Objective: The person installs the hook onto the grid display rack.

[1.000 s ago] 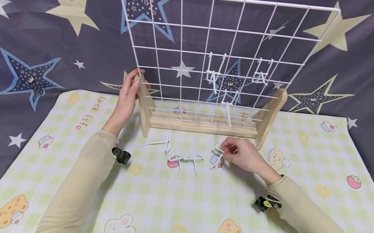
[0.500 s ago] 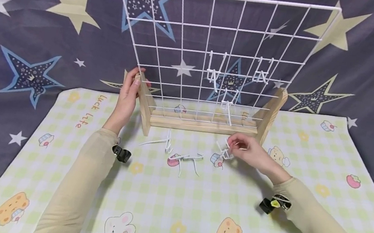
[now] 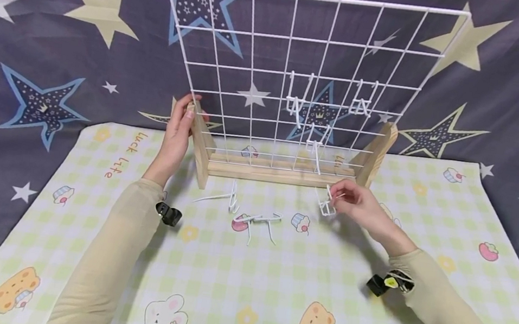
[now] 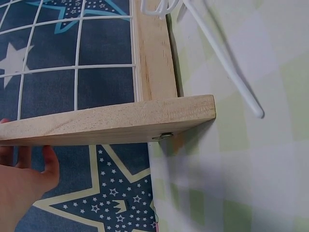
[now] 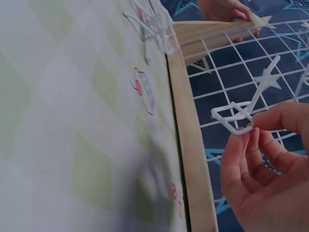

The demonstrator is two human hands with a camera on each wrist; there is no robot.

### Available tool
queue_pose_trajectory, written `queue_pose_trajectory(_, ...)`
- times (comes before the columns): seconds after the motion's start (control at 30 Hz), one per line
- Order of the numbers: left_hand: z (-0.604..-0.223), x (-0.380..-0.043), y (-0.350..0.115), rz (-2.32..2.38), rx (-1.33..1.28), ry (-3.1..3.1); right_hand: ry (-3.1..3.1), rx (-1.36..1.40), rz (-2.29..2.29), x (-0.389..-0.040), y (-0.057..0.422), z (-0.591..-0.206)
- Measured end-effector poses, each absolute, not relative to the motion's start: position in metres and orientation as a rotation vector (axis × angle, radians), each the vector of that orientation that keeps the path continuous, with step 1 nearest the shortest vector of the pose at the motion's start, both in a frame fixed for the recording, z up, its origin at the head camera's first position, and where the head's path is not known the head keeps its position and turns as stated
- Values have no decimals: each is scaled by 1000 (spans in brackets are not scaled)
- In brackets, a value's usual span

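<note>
Right hand (image 3: 357,203) has lifted, fingers pinching a hook (image 3: 327,206); left hand (image 3: 178,132) seemingly grips the stand (image 3: 200,143).

A dark grey-blue star-printed cloth backdrop (image 3: 51,19) hung behind, and a pale green-and-yellow checked cartoon-animal mat (image 3: 233,290) covered the surface below.

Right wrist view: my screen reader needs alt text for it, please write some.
The right hand pinches a white wire hook just above a wire grid set in a wooden stand. More hooks lie on the checked mat, and the left hand holds the stand's far end.
</note>
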State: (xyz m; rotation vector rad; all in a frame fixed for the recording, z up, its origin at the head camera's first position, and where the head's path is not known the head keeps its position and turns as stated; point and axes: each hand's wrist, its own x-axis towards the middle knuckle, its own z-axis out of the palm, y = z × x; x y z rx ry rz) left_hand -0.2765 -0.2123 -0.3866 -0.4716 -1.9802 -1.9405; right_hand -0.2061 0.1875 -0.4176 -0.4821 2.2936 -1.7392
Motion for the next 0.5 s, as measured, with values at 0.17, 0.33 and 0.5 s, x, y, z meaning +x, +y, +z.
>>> queue_pose_trajectory(0.17,-387,-278,-212,-1943,-480,-1968,2289,-425,-1843,-207,193,-412)
queue_pose_trajectory(0.33,-387,-278,-212,-1942,-490,-1971,2284,-373,-1920,-208,197,-406)
queue_pose_trajectory(0.5,-388,-277,-213,-1961,-487,-1961,2248,-404,-2016,-210,198,-401)
